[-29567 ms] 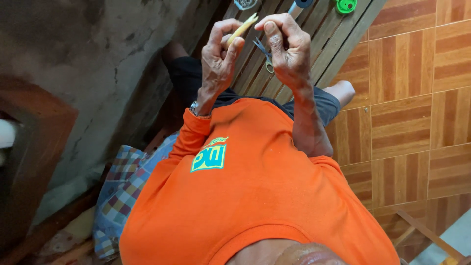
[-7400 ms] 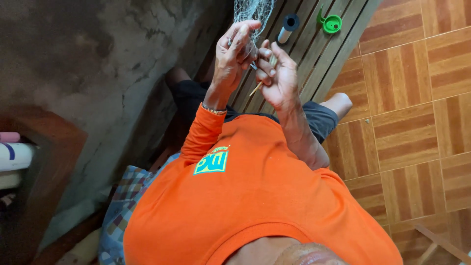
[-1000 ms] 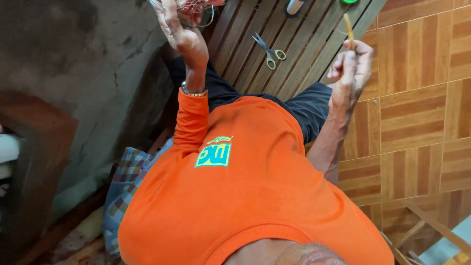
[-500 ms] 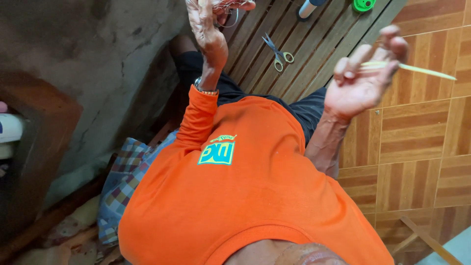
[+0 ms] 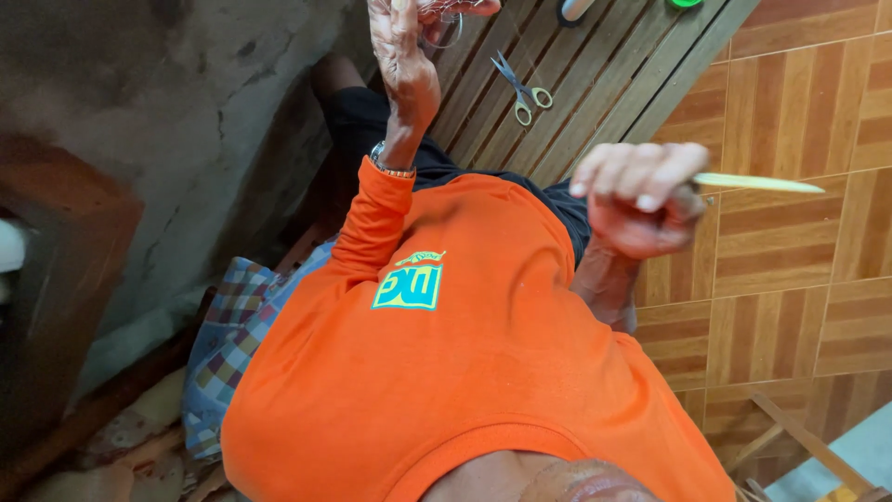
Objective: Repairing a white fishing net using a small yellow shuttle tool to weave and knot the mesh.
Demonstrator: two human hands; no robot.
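Note:
My left hand [image 5: 404, 56] is raised at the top of the view, wearing a wristwatch, its fingers closed on a bunch of thin reddish netting [image 5: 448, 9] that runs past the top edge. Further right and nearer my body, my right hand [image 5: 641, 195] is closed on a slim pale yellow netting needle [image 5: 757, 183], whose tip points right over the floor. The hand is motion-blurred. The two hands are far apart. An orange long-sleeved shirt [image 5: 446, 353] fills the lower middle of the view.
Scissors with pale handles [image 5: 522, 88] lie on a dark wooden slatted platform [image 5: 604, 84], with a spool [image 5: 576, 7] and a green object [image 5: 685, 3] at its far edge. Brown tiled floor [image 5: 799, 279] lies right, a rough concrete wall [image 5: 186, 139] left, checked cloth [image 5: 228, 339] below.
My right hand has drawn the needle away from the netting, out to the right and then down toward my body. My left hand stays raised on the netting.

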